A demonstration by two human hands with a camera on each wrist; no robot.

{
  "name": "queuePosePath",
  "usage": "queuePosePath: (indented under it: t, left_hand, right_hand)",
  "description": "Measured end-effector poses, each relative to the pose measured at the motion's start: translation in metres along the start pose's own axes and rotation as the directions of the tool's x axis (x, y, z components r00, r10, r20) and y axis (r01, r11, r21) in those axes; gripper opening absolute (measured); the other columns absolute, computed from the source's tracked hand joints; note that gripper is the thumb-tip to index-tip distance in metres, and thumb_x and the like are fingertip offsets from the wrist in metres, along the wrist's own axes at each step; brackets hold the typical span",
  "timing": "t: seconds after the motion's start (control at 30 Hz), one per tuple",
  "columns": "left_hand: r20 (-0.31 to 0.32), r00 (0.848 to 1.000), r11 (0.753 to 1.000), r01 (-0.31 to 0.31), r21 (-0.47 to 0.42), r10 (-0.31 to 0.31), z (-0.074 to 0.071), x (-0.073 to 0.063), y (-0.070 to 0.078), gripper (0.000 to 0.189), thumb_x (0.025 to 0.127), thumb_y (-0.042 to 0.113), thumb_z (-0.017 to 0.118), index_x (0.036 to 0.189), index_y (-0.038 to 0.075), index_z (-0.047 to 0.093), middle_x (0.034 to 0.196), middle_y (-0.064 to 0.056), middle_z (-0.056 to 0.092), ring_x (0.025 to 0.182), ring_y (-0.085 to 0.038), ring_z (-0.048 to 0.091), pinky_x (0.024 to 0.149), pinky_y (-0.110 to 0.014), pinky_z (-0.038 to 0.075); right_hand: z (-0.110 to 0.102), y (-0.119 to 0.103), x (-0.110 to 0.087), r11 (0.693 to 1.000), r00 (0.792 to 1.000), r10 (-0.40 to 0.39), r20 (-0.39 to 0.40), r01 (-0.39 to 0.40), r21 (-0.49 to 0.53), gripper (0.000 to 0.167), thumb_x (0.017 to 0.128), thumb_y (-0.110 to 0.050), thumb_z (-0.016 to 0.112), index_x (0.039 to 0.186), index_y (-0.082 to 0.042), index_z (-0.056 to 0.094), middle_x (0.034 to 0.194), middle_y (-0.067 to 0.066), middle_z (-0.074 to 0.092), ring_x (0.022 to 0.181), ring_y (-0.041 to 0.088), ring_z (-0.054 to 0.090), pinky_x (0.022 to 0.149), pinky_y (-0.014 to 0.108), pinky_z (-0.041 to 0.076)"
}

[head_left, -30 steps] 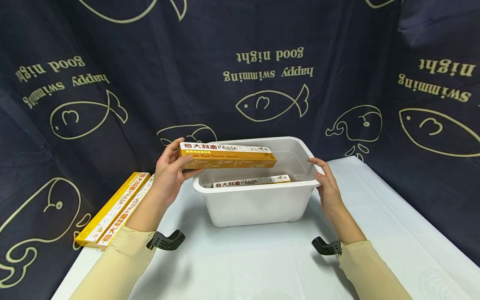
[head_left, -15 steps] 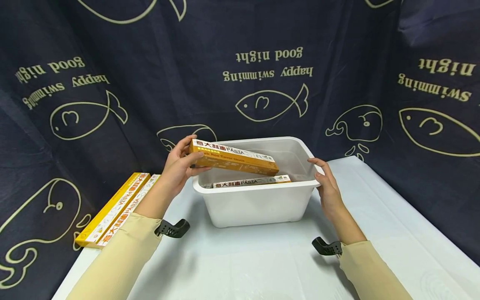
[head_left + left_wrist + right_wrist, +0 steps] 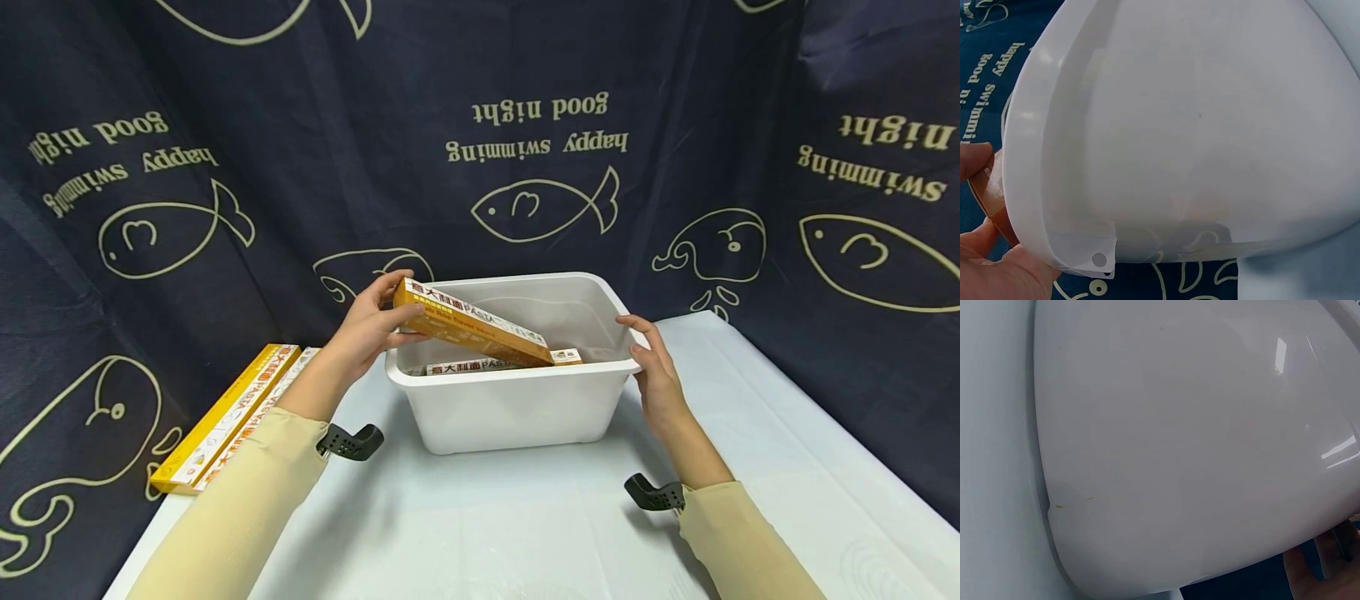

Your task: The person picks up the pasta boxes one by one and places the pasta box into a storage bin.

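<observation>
My left hand (image 3: 367, 325) grips the left end of an orange and white pasta box (image 3: 476, 329). The box slants down to the right, its lower end inside a white plastic bin (image 3: 517, 412). Part of a second pasta box (image 3: 457, 367) shows inside along the bin's front wall, partly covered by the held one. My right hand (image 3: 658, 375) holds the bin's right rim. In the left wrist view, the bin's wall (image 3: 1197, 125) hides most of the held box (image 3: 994, 194). The right wrist view is mostly bin wall (image 3: 1179, 437), with some fingers (image 3: 1300, 575) at the lower right.
Two more pasta boxes (image 3: 232, 412) lie side by side at the table's left edge, partly behind my left forearm. A dark blue curtain (image 3: 540, 75) with fish prints hangs right behind the bin. The white-covered table (image 3: 510, 525) extends in front of it.
My left hand has moved right with the pasta box. The box has gone from nearly level to tilted, its right end lowered into the bin. The right hand and bin have stayed put.
</observation>
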State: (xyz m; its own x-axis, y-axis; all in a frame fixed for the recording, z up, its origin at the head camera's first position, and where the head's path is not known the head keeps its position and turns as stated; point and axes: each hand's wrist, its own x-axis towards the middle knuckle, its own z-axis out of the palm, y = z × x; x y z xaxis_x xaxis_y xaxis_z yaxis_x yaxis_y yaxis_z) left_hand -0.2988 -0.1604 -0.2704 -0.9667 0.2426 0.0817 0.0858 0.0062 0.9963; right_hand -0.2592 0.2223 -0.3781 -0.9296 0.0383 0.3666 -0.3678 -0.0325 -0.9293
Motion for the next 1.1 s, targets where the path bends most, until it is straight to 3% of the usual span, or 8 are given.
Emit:
queuePosePath:
  t: [0.37,0.63,0.73,0.83,0.97,1.1]
  left_hand:
    - [0.022,0.999,0.990,0.040,0.138,-0.043,-0.002,0.004,0.003,0.072,0.095,0.005,0.064,0.156,0.017,0.029,0.153,-0.013,0.029,0.133,-0.036,0.047,0.089,-0.042,0.058]
    - [0.076,0.996,0.937,0.024,0.349,-0.054,-0.007,0.010,0.003,0.077,0.092,0.007,0.069,0.157,0.011,0.028,0.156,-0.015,0.033,0.128,-0.034,0.054,0.094,-0.038,0.056]
    - [0.083,0.996,0.899,-0.011,0.438,-0.028,-0.008,0.011,0.004,0.078,0.091,0.009,0.071,0.156,0.008,0.029,0.153,-0.014,0.038,0.126,-0.033,0.057,0.091,-0.033,0.057]
    - [0.090,0.995,0.846,-0.074,0.528,0.031,-0.009,0.011,0.004,0.076,0.089,0.012,0.074,0.153,0.004,0.035,0.146,-0.015,0.047,0.122,-0.033,0.061,0.089,-0.030,0.056]
    - [0.107,0.988,0.770,-0.154,0.619,0.112,-0.008,0.013,0.005,0.071,0.085,0.013,0.079,0.145,0.000,0.045,0.136,-0.018,0.057,0.119,-0.033,0.064,0.095,-0.038,0.055]
    - [0.104,0.985,0.696,-0.169,0.698,0.135,-0.008,0.016,0.005,0.071,0.082,0.020,0.082,0.143,0.002,0.049,0.133,-0.015,0.060,0.120,-0.031,0.060,0.103,-0.046,0.049]
  right_hand:
    - [-0.001,0.002,0.001,1.000,1.000,-0.005,-0.005,0.005,0.004,0.046,0.098,-0.024,0.035,0.143,-0.018,0.043,0.150,-0.004,0.036,0.131,0.017,0.038,0.104,0.033,0.027]
    - [-0.001,0.003,0.000,1.000,1.000,-0.009,-0.003,0.009,0.003,0.046,0.098,-0.026,0.036,0.143,-0.018,0.043,0.150,-0.004,0.036,0.132,0.017,0.038,0.105,0.033,0.027]
    - [-0.001,0.003,0.000,1.000,1.000,-0.007,-0.004,0.007,0.001,0.047,0.098,-0.027,0.036,0.143,-0.019,0.043,0.150,-0.004,0.036,0.132,0.017,0.038,0.105,0.033,0.027]
    - [-0.001,0.004,0.001,1.000,1.000,-0.008,-0.004,0.008,0.002,0.047,0.098,-0.027,0.036,0.143,-0.018,0.043,0.150,-0.004,0.036,0.132,0.017,0.037,0.105,0.034,0.027]
    - [0.000,0.004,0.001,1.000,1.000,-0.010,-0.004,0.010,0.002,0.047,0.098,-0.028,0.037,0.143,-0.018,0.043,0.151,-0.003,0.035,0.133,0.016,0.037,0.105,0.034,0.026]
    - [-0.001,0.004,0.001,1.000,1.000,-0.006,-0.002,0.006,-0.002,0.047,0.098,-0.028,0.037,0.144,-0.019,0.042,0.152,-0.003,0.035,0.135,0.016,0.036,0.108,0.036,0.025]
